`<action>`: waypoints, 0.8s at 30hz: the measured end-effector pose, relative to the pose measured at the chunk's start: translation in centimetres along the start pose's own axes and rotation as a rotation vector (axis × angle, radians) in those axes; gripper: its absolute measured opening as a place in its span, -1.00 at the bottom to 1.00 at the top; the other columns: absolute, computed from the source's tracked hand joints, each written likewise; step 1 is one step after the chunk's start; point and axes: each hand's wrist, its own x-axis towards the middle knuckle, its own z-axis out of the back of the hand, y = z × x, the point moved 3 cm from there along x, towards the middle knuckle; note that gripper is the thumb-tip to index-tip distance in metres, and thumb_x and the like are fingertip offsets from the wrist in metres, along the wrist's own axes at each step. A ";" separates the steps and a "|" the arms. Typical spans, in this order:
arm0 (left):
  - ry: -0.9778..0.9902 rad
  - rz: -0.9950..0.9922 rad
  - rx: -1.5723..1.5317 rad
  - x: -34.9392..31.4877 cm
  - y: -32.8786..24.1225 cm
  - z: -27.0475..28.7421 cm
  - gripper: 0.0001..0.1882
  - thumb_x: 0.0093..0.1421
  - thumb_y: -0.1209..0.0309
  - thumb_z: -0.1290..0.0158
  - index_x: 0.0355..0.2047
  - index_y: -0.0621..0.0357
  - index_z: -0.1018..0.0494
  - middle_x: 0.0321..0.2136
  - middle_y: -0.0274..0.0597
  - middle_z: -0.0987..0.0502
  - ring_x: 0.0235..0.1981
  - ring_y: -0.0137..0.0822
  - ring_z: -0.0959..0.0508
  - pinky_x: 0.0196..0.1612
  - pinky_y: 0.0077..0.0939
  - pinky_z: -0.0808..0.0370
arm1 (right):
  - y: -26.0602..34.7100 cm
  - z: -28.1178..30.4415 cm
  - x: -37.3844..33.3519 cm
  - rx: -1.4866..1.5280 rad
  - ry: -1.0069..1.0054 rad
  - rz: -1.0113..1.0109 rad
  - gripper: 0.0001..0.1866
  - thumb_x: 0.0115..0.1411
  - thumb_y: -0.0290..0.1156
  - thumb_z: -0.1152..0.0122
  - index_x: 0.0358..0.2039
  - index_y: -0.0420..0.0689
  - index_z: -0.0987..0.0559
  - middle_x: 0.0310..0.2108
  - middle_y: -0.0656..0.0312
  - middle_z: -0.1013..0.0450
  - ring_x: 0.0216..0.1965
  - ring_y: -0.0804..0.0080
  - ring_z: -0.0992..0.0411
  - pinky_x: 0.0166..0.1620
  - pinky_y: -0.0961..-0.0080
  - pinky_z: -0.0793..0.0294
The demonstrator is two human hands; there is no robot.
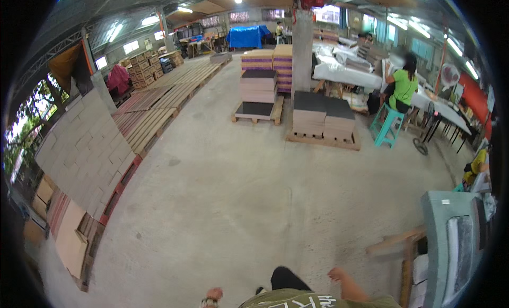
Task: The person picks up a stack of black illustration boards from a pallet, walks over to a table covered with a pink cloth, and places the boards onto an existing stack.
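At the lower edge, my left hand (214, 293) hangs beside my body with a band on its wrist. Its fingers are too blurred and cut off to tell how they are held. Out to the right swings my right hand (335, 274), fingers loosely curled in, with nothing visible in them. Both hands are over the concrete floor (222, 191) and touch nothing that I can see. Nearest to my right hand is a wooden stand (395, 242) beside a grey-green panel (437, 239).
On the left, a stack of grey blocks or boxes (85, 149) stands on a red pallet (121, 186). Ahead, dark-topped stacks (309, 117) sit on pallets by a concrete pillar (303, 59). To the right, a person in green (404, 88) sits on a teal stool (386, 129) at a long table.
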 end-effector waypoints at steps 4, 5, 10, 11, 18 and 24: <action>-0.252 0.439 -1.246 13.4 1.5 19.6 -0.71 0.11 0.37 0.04 -0.18 0.24 -0.46 -0.40 -0.17 -0.56 -0.46 -0.39 -0.54 -0.45 -0.58 -0.43 | -2.2 1.5 0.9 0.841 -0.151 -0.239 -0.76 0.14 -0.38 -0.10 -0.21 -0.24 -0.50 -0.36 0.08 -0.49 -0.39 0.26 -0.47 -0.33 0.26 -0.47; -0.292 0.458 -1.233 15.1 3.6 22.5 -0.71 0.11 0.37 0.04 -0.19 0.24 -0.46 -0.40 -0.17 -0.56 -0.46 -0.39 -0.54 -0.46 -0.58 -0.43 | 0.6 1.7 0.5 0.835 -0.191 -0.372 -0.75 0.14 -0.38 -0.11 -0.21 -0.26 -0.49 -0.37 0.07 -0.49 -0.42 0.24 -0.48 -0.34 0.26 -0.47; -0.227 0.398 -1.380 30.3 9.8 30.8 -0.70 0.12 0.40 0.04 -0.13 0.22 -0.43 -0.39 -0.19 -0.57 -0.43 -0.36 -0.56 -0.44 -0.54 -0.45 | 17.2 11.5 14.0 0.025 -0.092 -0.371 -0.82 0.08 -0.44 -0.08 -0.61 -0.23 -0.52 -0.60 0.13 -0.44 -0.61 0.36 -0.37 -0.53 0.40 -0.35; -0.101 0.436 -1.526 29.9 12.1 28.4 -0.69 0.12 0.40 0.03 -0.11 0.23 -0.41 -0.39 -0.19 -0.57 -0.41 -0.35 -0.56 -0.41 -0.50 -0.46 | 23.3 12.0 16.4 0.046 -0.126 -0.259 -0.76 0.02 -0.45 -0.07 -0.75 -0.22 -0.44 -0.67 0.14 -0.36 -0.65 0.39 -0.29 -0.54 0.38 -0.27; 0.080 0.534 -2.014 40.3 18.6 33.4 -0.61 0.14 0.27 -0.03 -0.01 0.03 -0.38 -0.19 -0.03 -0.51 -0.16 -0.07 -0.51 -0.18 -0.16 -0.47 | 71.7 26.8 27.2 -0.274 -0.209 0.843 -0.64 0.10 -0.27 -0.12 -0.12 -0.17 -0.51 -0.28 0.17 -0.51 -0.33 0.38 -0.48 -0.23 0.44 -0.47; 0.149 1.061 -1.780 54.8 24.1 41.8 -0.64 0.16 0.27 0.03 -0.05 0.10 -0.39 -0.23 -0.05 -0.52 -0.21 -0.13 -0.51 -0.21 -0.23 -0.47 | 99.0 32.8 31.3 0.094 -0.183 0.833 -0.69 0.11 -0.31 -0.09 -0.16 -0.18 -0.52 -0.36 0.18 -0.51 -0.38 0.45 -0.46 -0.29 0.46 -0.46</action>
